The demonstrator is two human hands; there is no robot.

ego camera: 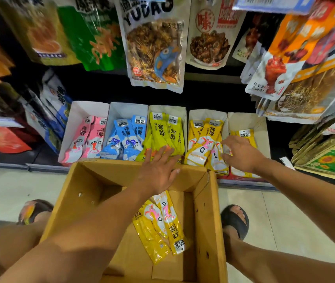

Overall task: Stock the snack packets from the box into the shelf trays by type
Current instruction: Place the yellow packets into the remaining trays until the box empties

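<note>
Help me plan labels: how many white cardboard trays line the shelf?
5 white cardboard trays, left to right: pink-packet tray, blue-packet tray, lime-packet tray, golden-packet tray, far-right tray. None seems hidden.

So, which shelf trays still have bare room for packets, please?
The rightmost tray is bare between its packets and right wall; the pink tray has room along its left. The blue tray, lime tray and orange tray look packed.

hanging bags (154, 48) cut off at top, left ones blurred; box (209, 221) near end out of frame
</note>
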